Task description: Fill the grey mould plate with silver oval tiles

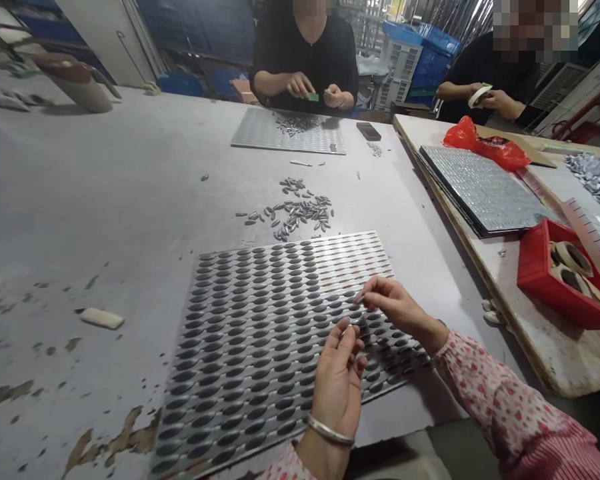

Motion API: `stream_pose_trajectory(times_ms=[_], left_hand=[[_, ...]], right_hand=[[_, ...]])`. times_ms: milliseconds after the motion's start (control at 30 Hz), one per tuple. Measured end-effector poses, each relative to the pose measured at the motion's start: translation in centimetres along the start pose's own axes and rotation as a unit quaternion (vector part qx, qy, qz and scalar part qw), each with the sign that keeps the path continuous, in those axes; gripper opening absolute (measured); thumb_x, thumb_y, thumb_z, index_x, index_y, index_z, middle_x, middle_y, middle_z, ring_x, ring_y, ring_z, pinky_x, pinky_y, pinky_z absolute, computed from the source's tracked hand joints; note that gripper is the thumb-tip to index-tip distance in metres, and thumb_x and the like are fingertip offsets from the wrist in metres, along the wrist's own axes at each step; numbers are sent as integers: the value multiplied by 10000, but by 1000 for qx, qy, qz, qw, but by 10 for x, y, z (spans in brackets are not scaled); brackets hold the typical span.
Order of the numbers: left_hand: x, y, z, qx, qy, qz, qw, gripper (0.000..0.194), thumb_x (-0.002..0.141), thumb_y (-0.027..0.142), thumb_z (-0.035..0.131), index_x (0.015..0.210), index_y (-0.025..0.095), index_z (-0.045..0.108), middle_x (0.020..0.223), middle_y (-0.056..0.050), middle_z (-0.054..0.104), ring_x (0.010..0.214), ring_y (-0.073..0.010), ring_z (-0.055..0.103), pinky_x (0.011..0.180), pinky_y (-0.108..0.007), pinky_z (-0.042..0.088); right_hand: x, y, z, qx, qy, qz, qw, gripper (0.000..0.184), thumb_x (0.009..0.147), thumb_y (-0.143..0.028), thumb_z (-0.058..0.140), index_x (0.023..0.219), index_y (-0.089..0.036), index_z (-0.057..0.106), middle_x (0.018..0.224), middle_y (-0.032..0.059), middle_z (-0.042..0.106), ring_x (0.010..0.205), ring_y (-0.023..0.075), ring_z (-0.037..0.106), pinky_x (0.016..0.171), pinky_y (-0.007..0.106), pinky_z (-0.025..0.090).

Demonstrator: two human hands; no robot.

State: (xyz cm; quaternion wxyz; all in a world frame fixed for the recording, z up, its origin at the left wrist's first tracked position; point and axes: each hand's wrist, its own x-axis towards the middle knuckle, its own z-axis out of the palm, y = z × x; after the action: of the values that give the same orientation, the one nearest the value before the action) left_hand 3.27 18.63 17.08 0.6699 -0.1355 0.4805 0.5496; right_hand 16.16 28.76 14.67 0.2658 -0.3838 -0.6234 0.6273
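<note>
- Worn white table [130, 193] fills most of the view, its coating chipped to brown at lower left; blue crates [430, 57] stand behind.
- On it, nearest the hands, lies a slotted metal board [353, 250], mostly filled with rows of dark oval pieces; its upper right part shows bare slots.
- Right hand [397, 307], over the board's right part: thumb and forefinger pinch a small dark piece [360, 300].
- Left hand [335, 380], wearing a silver bangle [331, 431], is palm up over the board, thumb and forefinger pressed together; I cannot tell whether anything sits between them.
- Loose ovals [305, 212] are scattered just beyond the board's far edge.
- Off to the left lies a pale stub [101, 318] with a dark tip.
- Across the table, a person in black [305, 63] holds a green piece [313, 97] behind another board [250, 133].
- At right, a side bench [523, 320] bears stacked panels [485, 187], a red box [543, 267] with tape rolls [574, 259], and a red bag [510, 155] whose dark print is too blurred to read.
</note>
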Motion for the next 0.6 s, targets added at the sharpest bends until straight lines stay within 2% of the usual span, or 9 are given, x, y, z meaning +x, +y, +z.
stream_pose_trajectory(times_ms=[67, 133, 200, 267, 367, 467, 600], left_hand=[[-1, 1, -3, 4, 1, -8, 1000, 269, 718, 157, 690, 977, 183, 625, 846, -9, 618, 617, -57, 566, 475, -137, 437], [-2, 2, -5, 2, -3, -14, 1000, 223, 721, 140, 680, 937, 164, 627, 802, -5, 601, 592, -54, 553, 456, -137, 428], [-3, 3, -7, 1, -6, -19, 1000, 197, 716, 122, 677, 902, 151, 622, 753, 5, 575, 571, -50, 536, 437, -134, 412], [-4, 3, -9, 3, -6, -23, 1000, 200, 715, 117, 676, 902, 152, 613, 741, 12, 561, 565, -47, 528, 431, -133, 407], [-3, 2, -10, 5, -5, -26, 1000, 196, 717, 123, 677, 897, 152, 604, 725, 16, 545, 560, -46, 520, 431, -133, 406], [-4, 3, -10, 9, 1, -32, 999, 190, 714, 128, 683, 881, 154, 596, 705, 16, 538, 552, -46, 510, 430, -131, 405], [-6, 5, -9, 9, 1, -37, 999, 195, 708, 120, 685, 873, 158, 590, 698, 18, 538, 539, -43, 502, 427, -131, 406]], right_hand=[[11, 7, -16, -82, 54, -11, 995, 270, 875, -431, 504, 857, -168, 562, 842, 44, 621, 675, 122, 515, 638, 248, 431], [22, 14, -33, -209, 84, -27, 974, 225, 893, -374, 483, 877, -172, 580, 810, 31, 612, 700, 133, 520, 674, 258, 422], [31, 21, -44, -335, 72, -54, 938, 186, 903, -305, 474, 905, -179, 610, 821, 33, 605, 775, 151, 528, 741, 275, 407], [37, 27, -48, -415, 25, -80, 906, 176, 908, -250, 466, 935, -188, 629, 860, 43, 603, 842, 161, 524, 781, 279, 391], [41, 31, -44, -447, -24, -86, 890, 122, 882, -210, 520, 935, -178, 626, 842, 36, 608, 793, 144, 527, 731, 250, 390], [43, 30, -40, -456, -39, -79, 886, 54, 829, -212, 611, 837, -161, 627, 780, 23, 614, 720, 133, 524, 674, 235, 384], [48, 26, -42, -482, -88, -109, 865, 94, 839, -239, 610, 794, -160, 634, 779, 35, 625, 760, 153, 528, 714, 259, 390]])
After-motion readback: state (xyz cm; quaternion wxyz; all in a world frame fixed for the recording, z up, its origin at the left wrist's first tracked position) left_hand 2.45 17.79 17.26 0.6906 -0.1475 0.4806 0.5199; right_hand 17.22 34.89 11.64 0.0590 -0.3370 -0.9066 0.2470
